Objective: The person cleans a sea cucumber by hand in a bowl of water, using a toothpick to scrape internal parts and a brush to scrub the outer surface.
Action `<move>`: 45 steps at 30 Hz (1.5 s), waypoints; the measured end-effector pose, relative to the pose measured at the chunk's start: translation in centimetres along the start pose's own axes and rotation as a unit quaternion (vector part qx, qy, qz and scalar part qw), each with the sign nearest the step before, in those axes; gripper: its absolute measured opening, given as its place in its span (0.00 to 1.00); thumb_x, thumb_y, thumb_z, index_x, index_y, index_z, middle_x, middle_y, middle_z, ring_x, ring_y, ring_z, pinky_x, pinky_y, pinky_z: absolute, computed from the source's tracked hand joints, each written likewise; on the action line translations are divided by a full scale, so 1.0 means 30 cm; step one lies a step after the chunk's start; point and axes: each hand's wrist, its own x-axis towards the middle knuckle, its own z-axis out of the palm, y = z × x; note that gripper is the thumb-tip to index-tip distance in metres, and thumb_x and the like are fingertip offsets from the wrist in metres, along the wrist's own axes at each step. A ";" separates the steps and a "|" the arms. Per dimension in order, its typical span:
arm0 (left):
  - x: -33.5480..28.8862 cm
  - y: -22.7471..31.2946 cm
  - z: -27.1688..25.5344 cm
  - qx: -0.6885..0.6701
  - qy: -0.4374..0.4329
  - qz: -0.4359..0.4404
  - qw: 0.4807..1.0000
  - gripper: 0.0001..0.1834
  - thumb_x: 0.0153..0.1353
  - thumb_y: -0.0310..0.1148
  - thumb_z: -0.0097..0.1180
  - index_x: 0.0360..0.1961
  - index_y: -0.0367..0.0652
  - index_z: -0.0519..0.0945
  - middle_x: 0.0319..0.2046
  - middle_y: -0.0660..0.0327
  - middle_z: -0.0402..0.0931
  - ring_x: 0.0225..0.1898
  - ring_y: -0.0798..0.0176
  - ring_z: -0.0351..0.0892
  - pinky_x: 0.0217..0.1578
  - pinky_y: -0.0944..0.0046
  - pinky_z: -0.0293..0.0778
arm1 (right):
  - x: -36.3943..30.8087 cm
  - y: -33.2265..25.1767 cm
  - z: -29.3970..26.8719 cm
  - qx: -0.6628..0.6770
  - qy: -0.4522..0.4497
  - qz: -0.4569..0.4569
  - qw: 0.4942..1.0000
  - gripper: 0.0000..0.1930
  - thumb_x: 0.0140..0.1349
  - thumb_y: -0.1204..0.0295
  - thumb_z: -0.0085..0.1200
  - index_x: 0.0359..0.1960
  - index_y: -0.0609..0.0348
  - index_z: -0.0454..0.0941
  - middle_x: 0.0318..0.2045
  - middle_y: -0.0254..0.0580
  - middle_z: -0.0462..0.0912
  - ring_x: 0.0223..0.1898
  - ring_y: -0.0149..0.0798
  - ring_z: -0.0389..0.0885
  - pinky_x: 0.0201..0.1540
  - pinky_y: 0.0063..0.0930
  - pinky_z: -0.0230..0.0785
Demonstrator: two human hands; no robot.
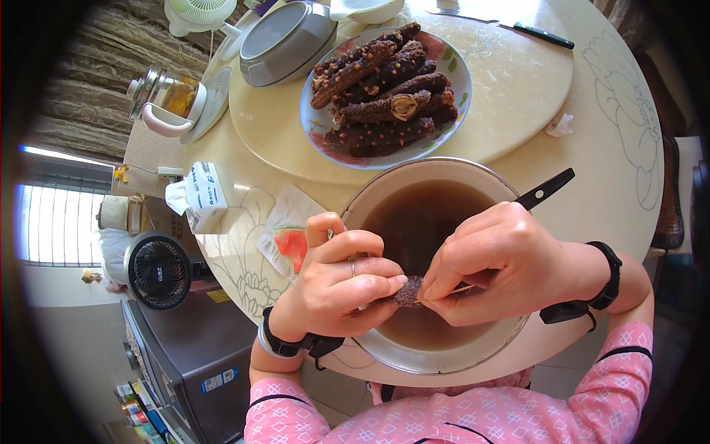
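Over a wide pot [370,185] of brown liquid, my two hands come together around a dark, bumpy sea cucumber [407,291]. My left hand [344,277] is closed with its fingertips on one end. At the other end, my right hand [495,263] pinches a thin pale stick [452,291], like a toothpick, against it. A black handle [546,189] sticks out past the pot's far right rim from behind my right hand; what it belongs to is hidden. Beyond the pot, a floral plate [462,89] bears several dark brown sea cucumbers [388,70].
The plate stands on a round turntable [518,96], where a black-handled knife [543,35] lies. A grey lidded container [288,41], a glass teapot [166,100], a tissue box [203,194] and a red watermelon piece [291,248] on a napkin are to the left.
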 end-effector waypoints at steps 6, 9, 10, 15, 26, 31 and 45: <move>0.003 -0.001 -0.001 -0.007 -0.001 -0.002 1.000 0.16 0.40 0.26 0.73 0.33 0.50 0.82 0.30 0.71 0.85 0.39 0.62 0.79 0.47 0.54 0.58 | 0.001 -0.002 -0.001 -0.007 -0.004 -0.001 1.000 0.05 0.51 0.79 0.65 0.25 0.57 0.81 0.19 0.37 0.79 0.20 0.34 0.76 0.23 0.27 0.66; 0.005 -0.001 -0.001 -0.008 -0.001 -0.004 1.000 0.16 0.40 0.27 0.72 0.32 0.49 0.82 0.29 0.71 0.84 0.38 0.62 0.79 0.47 0.54 0.58 | 0.002 -0.006 -0.006 -0.005 -0.006 0.013 1.000 0.05 0.51 0.79 0.65 0.25 0.57 0.81 0.19 0.37 0.79 0.20 0.35 0.76 0.23 0.28 0.67; 0.006 -0.001 0.000 -0.007 -0.002 -0.004 1.000 0.15 0.40 0.27 0.72 0.32 0.49 0.82 0.29 0.71 0.84 0.38 0.62 0.79 0.46 0.55 0.57 | 0.002 -0.007 -0.008 -0.003 -0.008 0.024 1.000 0.05 0.51 0.80 0.65 0.25 0.57 0.81 0.19 0.37 0.79 0.20 0.35 0.76 0.23 0.28 0.67; 0.008 -0.003 -0.004 -0.009 -0.007 -0.004 1.000 0.15 0.40 0.27 0.72 0.31 0.49 0.82 0.29 0.71 0.84 0.38 0.62 0.79 0.46 0.55 0.57 | 0.003 -0.006 -0.006 -0.007 -0.011 0.011 1.000 0.05 0.51 0.80 0.65 0.25 0.58 0.81 0.19 0.37 0.79 0.20 0.35 0.75 0.23 0.27 0.67; 0.000 -0.009 -0.001 -0.017 -0.004 -0.004 1.000 0.15 0.40 0.27 0.72 0.32 0.49 0.83 0.29 0.70 0.85 0.38 0.62 0.79 0.46 0.55 0.57 | 0.006 0.001 -0.013 -0.036 -0.005 -0.006 0.999 0.06 0.49 0.83 0.68 0.24 0.59 0.84 0.28 0.35 0.90 0.20 0.27 0.79 0.21 0.19 0.68; 0.010 -0.002 -0.006 -0.016 -0.007 -0.017 1.000 0.15 0.43 0.29 0.75 0.33 0.50 0.83 0.29 0.70 0.85 0.37 0.63 0.79 0.45 0.56 0.57 | 0.006 0.003 -0.013 -0.030 -0.006 -0.009 0.999 0.06 0.50 0.83 0.68 0.25 0.59 0.84 0.28 0.35 0.90 0.21 0.27 0.80 0.22 0.19 0.68; 0.011 0.001 -0.004 0.007 -0.011 0.007 1.000 0.17 0.46 0.33 0.78 0.38 0.49 0.85 0.26 0.72 0.82 0.35 0.64 0.78 0.42 0.58 0.58 | 0.008 -0.005 -0.014 -0.030 0.014 0.007 0.999 0.07 0.50 0.85 0.67 0.24 0.61 0.82 0.28 0.38 0.89 0.20 0.24 0.77 0.20 0.18 0.64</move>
